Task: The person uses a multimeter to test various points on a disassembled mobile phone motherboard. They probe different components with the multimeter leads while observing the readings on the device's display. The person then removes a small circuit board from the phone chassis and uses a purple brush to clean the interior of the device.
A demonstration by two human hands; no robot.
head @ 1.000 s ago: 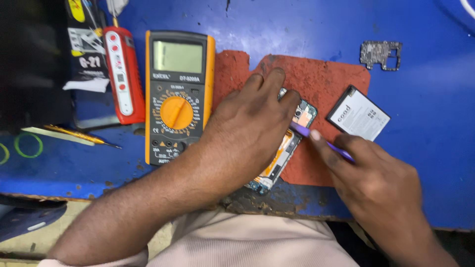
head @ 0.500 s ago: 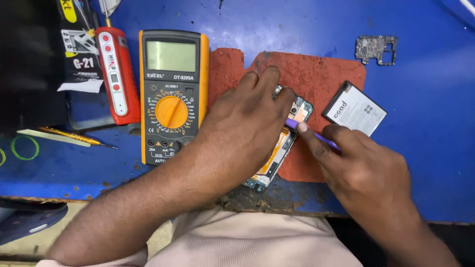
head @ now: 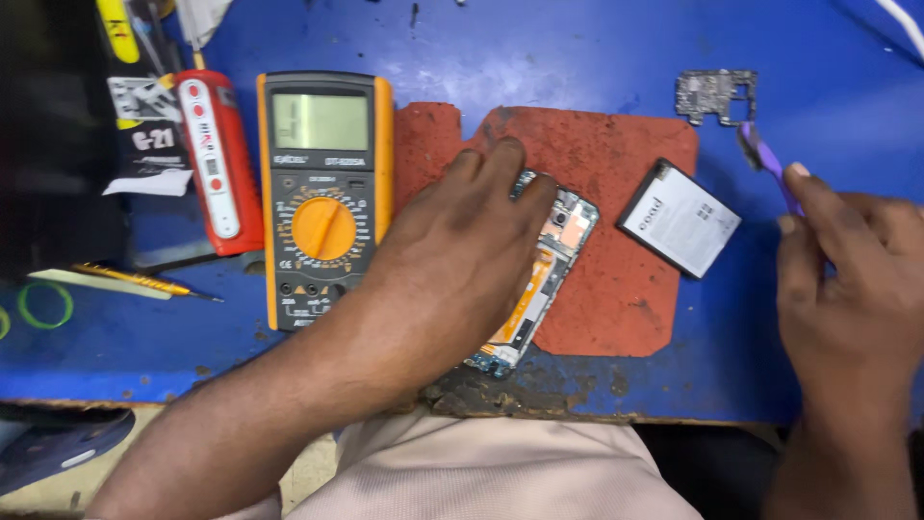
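Note:
An opened phone (head: 541, 273) with its insides showing lies on a red mat (head: 616, 231). My left hand (head: 462, 260) rests flat over it and holds it down, covering most of its left side. Off to the right, my right hand (head: 847, 289) grips a thin purple pry tool (head: 765, 159) whose tip points up toward a small circuit board (head: 714, 94) on the blue table. A flat phone battery (head: 680, 218) lies between the phone and my right hand.
A yellow multimeter (head: 322, 193) lies left of the mat. Beside it are a red tube-like tool (head: 214, 159) and a dark packet (head: 144, 135). Yellow tweezers (head: 135, 280) and a green ring (head: 43, 303) sit at the far left. The table's worn front edge (head: 500, 400) runs below.
My right hand has lifted the purple tool off the phone and swung it right and up, toward the circuit board. My left hand stays on the phone.

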